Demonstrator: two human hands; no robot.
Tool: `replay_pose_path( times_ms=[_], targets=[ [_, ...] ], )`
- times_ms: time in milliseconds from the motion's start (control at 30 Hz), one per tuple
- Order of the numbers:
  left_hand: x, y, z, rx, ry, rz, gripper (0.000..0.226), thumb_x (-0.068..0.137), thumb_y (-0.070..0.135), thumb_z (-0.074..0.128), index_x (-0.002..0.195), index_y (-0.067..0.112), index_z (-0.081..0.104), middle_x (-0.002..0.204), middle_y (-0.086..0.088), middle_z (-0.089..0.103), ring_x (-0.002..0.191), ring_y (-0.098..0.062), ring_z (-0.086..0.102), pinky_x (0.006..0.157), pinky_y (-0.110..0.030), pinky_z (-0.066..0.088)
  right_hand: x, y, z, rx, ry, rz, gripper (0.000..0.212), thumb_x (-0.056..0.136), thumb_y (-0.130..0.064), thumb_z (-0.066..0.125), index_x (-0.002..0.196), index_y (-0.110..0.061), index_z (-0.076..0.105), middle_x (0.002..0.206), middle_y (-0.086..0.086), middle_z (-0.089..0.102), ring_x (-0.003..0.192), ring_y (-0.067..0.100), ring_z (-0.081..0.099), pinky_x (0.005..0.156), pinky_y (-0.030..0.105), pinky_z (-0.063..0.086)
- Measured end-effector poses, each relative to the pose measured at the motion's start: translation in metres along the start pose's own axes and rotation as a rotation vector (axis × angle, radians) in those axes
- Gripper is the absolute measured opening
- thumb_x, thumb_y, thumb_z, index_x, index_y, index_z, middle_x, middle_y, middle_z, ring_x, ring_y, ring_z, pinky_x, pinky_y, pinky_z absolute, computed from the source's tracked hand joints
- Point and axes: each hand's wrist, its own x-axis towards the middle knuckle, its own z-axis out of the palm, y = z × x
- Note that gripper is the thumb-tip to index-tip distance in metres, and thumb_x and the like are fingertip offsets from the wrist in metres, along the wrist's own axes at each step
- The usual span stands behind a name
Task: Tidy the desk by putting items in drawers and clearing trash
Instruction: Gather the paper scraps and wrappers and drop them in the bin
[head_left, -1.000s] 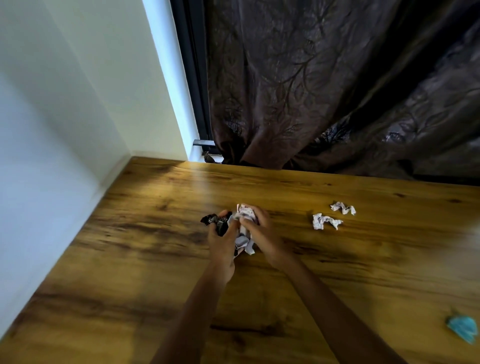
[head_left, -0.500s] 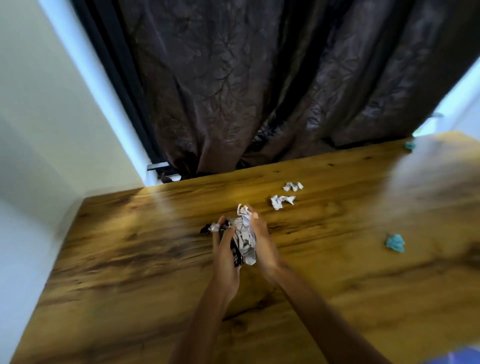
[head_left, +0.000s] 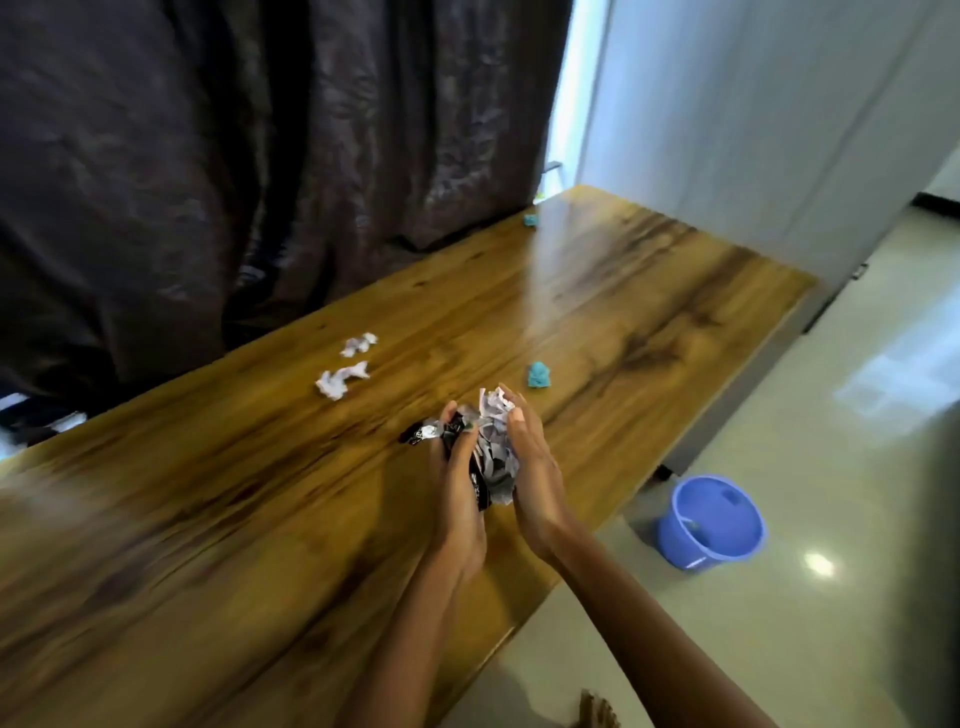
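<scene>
Head view: two hands hold one bundle of crumpled trash above the wooden desk.

Left hand (head_left: 457, 499) curls its fingers round a black-and-silver wrapper (head_left: 434, 432), while right hand (head_left: 535, 483) lies nearly flat against the crumpled white paper (head_left: 493, 447), so the wad is pressed between both palms over the desk (head_left: 234, 519). From the wad, two loose white paper scraps lie at about ten o'clock, the nearer one (head_left: 340, 379) just beside the farther one (head_left: 358, 344). Two teal crumpled bits remain on the desk: one (head_left: 539, 375) near at one o'clock, another (head_left: 530, 220) well off by the dark curtain (head_left: 234, 156). One blue bucket (head_left: 710, 522) stands on the floor at four o'clock.
</scene>
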Motion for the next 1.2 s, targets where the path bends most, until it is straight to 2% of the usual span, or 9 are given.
replay_pose_path(
  times_ms=[133, 367, 567, 667, 800, 933, 1000, 1100, 1200],
  targets=[
    [0.008, -0.023, 0.044, -0.031, -0.056, -0.006, 0.039, 0.095, 0.019, 0.05, 0.132, 0.03, 0.049, 0.132, -0.003, 0.058, 0.117, -0.022, 0.058, 0.103, -0.048, 0.042, 0.006, -0.016, -0.041, -0.019, 0.058, -0.047, 0.049, 0.077, -0.067, 0.043, 0.123, -0.052, 0.05, 0.149, -0.005, 0.034, 0.139, 0.012, 0.032, 0.116, 0.044, 0.027],
    [0.011, -0.126, 0.216, 0.051, -0.167, -0.06, 0.041, 0.091, 0.02, 0.053, 0.13, 0.03, 0.048, 0.129, -0.005, 0.059, 0.114, -0.021, 0.06, 0.101, -0.044, 0.046, 0.037, -0.057, -0.224, 0.065, 0.261, -0.115, 0.047, 0.078, -0.062, 0.049, 0.121, -0.045, 0.056, 0.147, -0.005, 0.04, 0.135, 0.012, 0.04, 0.115, 0.043, 0.029],
    [0.014, -0.197, 0.311, 0.113, -0.162, -0.131, 0.05, 0.082, 0.029, 0.058, 0.13, 0.031, 0.047, 0.132, -0.002, 0.056, 0.118, -0.019, 0.057, 0.103, -0.045, 0.044, 0.055, -0.061, -0.341, 0.128, 0.358, -0.058, 0.057, 0.08, -0.061, 0.05, 0.13, -0.033, 0.051, 0.141, -0.004, 0.048, 0.13, 0.014, 0.047, 0.113, 0.044, 0.033],
    [0.028, -0.232, 0.342, 0.156, -0.18, -0.18, 0.042, 0.089, 0.026, 0.054, 0.13, 0.03, 0.046, 0.132, 0.0, 0.056, 0.117, -0.018, 0.058, 0.104, -0.046, 0.043, 0.074, -0.058, -0.383, 0.137, 0.434, -0.016, 0.063, 0.076, -0.061, 0.051, 0.129, -0.027, 0.053, 0.143, -0.002, 0.046, 0.13, 0.014, 0.046, 0.113, 0.044, 0.032],
    [0.058, -0.277, 0.381, 0.236, -0.132, -0.253, 0.042, 0.088, 0.029, 0.054, 0.129, 0.031, 0.046, 0.131, 0.0, 0.057, 0.116, -0.017, 0.058, 0.103, -0.043, 0.044, 0.106, -0.046, -0.433, 0.117, 0.499, 0.064, 0.052, 0.082, -0.058, 0.049, 0.126, -0.032, 0.055, 0.141, -0.004, 0.048, 0.129, 0.013, 0.047, 0.113, 0.043, 0.032],
    [0.089, -0.328, 0.412, 0.316, -0.103, -0.38, 0.043, 0.098, 0.03, 0.044, 0.139, 0.022, 0.036, 0.132, 0.005, 0.048, 0.118, -0.013, 0.05, 0.099, -0.03, 0.041, 0.14, -0.026, -0.488, 0.066, 0.524, 0.169, 0.036, 0.1, -0.033, 0.037, 0.131, -0.019, 0.05, 0.132, 0.004, 0.055, 0.119, 0.017, 0.055, 0.103, 0.035, 0.043],
    [0.103, -0.359, 0.422, 0.304, -0.085, -0.457, 0.038, 0.098, 0.023, 0.045, 0.136, 0.02, 0.041, 0.133, 0.0, 0.053, 0.116, -0.016, 0.054, 0.097, -0.033, 0.045, 0.153, -0.01, -0.517, 0.045, 0.549, 0.267, 0.036, 0.1, -0.029, 0.036, 0.13, -0.015, 0.05, 0.129, 0.006, 0.057, 0.116, 0.018, 0.056, 0.099, 0.032, 0.045],
    [0.124, -0.407, 0.434, 0.341, -0.008, -0.582, 0.036, 0.098, 0.023, 0.046, 0.134, 0.018, 0.043, 0.134, -0.005, 0.053, 0.116, -0.02, 0.056, 0.097, -0.036, 0.046, 0.173, 0.024, -0.562, 0.019, 0.581, 0.452, 0.031, 0.098, -0.031, 0.041, 0.119, -0.016, 0.059, 0.119, 0.007, 0.065, 0.108, 0.019, 0.063, 0.096, 0.037, 0.049],
    [0.137, -0.447, 0.434, 0.419, 0.043, -0.725, 0.047, 0.098, 0.036, 0.041, 0.14, 0.017, 0.035, 0.139, 0.0, 0.044, 0.128, -0.018, 0.043, 0.098, -0.029, 0.037, 0.183, 0.063, -0.602, 0.151, 0.571, 0.652, 0.031, 0.098, -0.03, 0.039, 0.093, -0.013, 0.064, 0.074, -0.001, 0.074, 0.066, 0.01, 0.07, 0.06, 0.021, 0.055]
  ],
)
